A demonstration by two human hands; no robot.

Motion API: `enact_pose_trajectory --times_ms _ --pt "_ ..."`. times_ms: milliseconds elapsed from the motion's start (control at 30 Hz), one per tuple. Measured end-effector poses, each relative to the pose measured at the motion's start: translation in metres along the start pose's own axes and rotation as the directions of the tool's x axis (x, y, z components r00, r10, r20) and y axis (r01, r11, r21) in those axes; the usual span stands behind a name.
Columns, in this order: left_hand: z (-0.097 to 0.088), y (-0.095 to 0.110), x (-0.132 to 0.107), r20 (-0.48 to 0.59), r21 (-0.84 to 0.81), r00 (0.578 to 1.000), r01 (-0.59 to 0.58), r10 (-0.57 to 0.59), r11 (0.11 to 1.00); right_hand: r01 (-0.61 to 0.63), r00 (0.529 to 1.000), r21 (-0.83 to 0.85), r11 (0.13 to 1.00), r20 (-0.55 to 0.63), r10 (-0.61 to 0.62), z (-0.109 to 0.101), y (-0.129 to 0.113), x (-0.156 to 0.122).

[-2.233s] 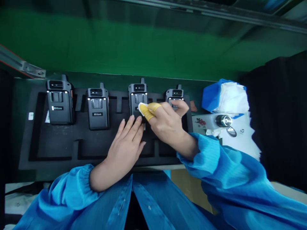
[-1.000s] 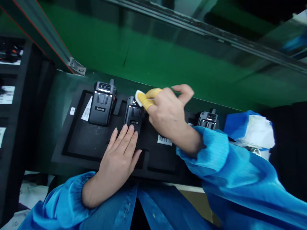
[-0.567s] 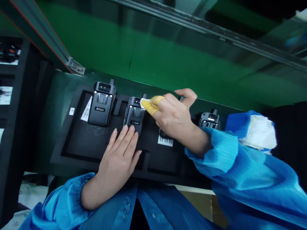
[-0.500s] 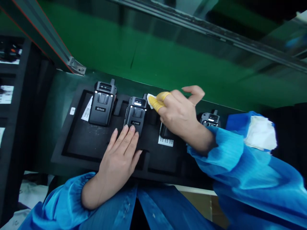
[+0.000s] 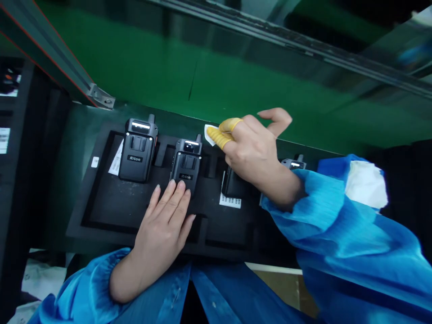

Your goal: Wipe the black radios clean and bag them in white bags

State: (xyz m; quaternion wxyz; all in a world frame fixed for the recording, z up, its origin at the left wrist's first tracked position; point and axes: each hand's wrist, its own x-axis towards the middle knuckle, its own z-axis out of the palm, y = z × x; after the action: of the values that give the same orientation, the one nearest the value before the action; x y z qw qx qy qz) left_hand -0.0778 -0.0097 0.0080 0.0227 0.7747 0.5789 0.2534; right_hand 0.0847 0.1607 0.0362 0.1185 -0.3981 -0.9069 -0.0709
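Observation:
Under the outstretched fingers of my left hand lies the lower end of a black walkie-talkie marked Riton. My right hand, with yellow finger cots on two fingers, pinches a small white wipe just right of that radio's antenna; a slight gap seems to part them. To the left rests a second Riton walkie-talkie beside a barcode label. A third radio is mostly hidden below my right hand. Past my right wrist another walkie-talkie shows only its top.
The radios lie in a black foam tray with cut-out compartments. A blue box topped with a stack of white wipes stands at the right. Black foam racks are at the left; a green panel rises behind.
My right hand has lifted the wipe slightly away from the middle radio's antenna. My left hand stays on that radio. The whole view has shifted a little.

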Motion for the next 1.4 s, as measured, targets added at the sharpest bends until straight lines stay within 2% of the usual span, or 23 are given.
enact_pose_trajectory --times_ms 67,167,200,233,333,400,500,667,733,867,967,1067,1133,1300,1400 --pt "0.001 0.000 -0.001 0.004 -0.003 1.000 0.005 -0.005 1.000 0.045 0.998 0.000 0.999 -0.034 -0.045 -0.001 -0.003 -0.003" --pt "0.001 0.001 -0.001 0.012 -0.002 1.000 0.005 -0.005 1.000 0.214 0.970 -0.037 0.976 -0.113 -0.217 0.003 -0.007 -0.009" --pt "0.001 0.001 -0.001 0.012 0.000 1.000 0.002 -0.002 1.000 0.231 0.962 -0.056 0.971 -0.132 -0.237 0.006 -0.007 -0.010" --pt "0.001 0.000 -0.001 0.012 0.003 1.000 -0.001 0.001 1.000 0.214 0.965 -0.069 0.974 -0.142 -0.222 0.009 -0.005 -0.009" --pt "0.000 0.000 -0.001 0.006 0.003 1.000 -0.008 0.008 1.000 0.037 0.989 -0.082 0.996 -0.141 -0.048 0.013 0.003 -0.005" --pt "0.000 0.000 -0.001 0.007 0.001 1.000 -0.004 0.004 1.000 -0.040 0.987 -0.093 0.995 -0.159 0.025 0.012 0.003 -0.002" --pt "0.001 -0.001 -0.001 0.001 0.001 1.000 -0.008 0.008 1.000 -0.034 0.987 -0.085 0.996 -0.161 0.019 0.009 -0.012 0.002" --pt "0.001 -0.001 0.000 -0.006 0.022 1.000 -0.017 0.017 1.000 0.075 0.995 -0.073 0.995 -0.055 -0.079 0.010 -0.042 0.005" --pt "0.001 -0.001 0.000 -0.004 0.025 1.000 -0.019 0.019 0.999 0.091 0.994 -0.115 0.989 -0.052 -0.097 0.012 -0.041 0.001" --pt "0.001 -0.001 0.000 -0.017 0.015 1.000 -0.026 0.026 1.000 0.073 0.983 -0.191 0.979 -0.151 -0.103 0.011 -0.023 -0.016" --pt "0.001 -0.001 0.000 -0.012 0.011 1.000 -0.014 0.014 1.000 -0.031 0.988 -0.192 0.981 -0.157 0.001 0.003 -0.015 -0.030" --pt "0.001 -0.001 -0.001 -0.002 0.015 1.000 -0.013 0.013 1.000 -0.096 0.984 -0.157 0.983 -0.167 0.069 -0.004 -0.021 -0.037" --pt "0.001 0.000 -0.001 -0.003 0.015 1.000 -0.014 0.014 1.000 -0.046 0.981 -0.115 0.992 -0.191 0.023 -0.005 -0.032 -0.037" --pt "0.001 0.000 -0.001 -0.009 0.004 1.000 -0.001 0.001 1.000 0.214 0.934 -0.201 0.956 -0.244 -0.260 0.007 -0.057 -0.030" --pt "0.002 -0.001 -0.002 -0.003 -0.013 1.000 0.011 -0.011 1.000 0.211 0.941 -0.243 0.947 -0.210 -0.264 0.010 -0.059 -0.033"
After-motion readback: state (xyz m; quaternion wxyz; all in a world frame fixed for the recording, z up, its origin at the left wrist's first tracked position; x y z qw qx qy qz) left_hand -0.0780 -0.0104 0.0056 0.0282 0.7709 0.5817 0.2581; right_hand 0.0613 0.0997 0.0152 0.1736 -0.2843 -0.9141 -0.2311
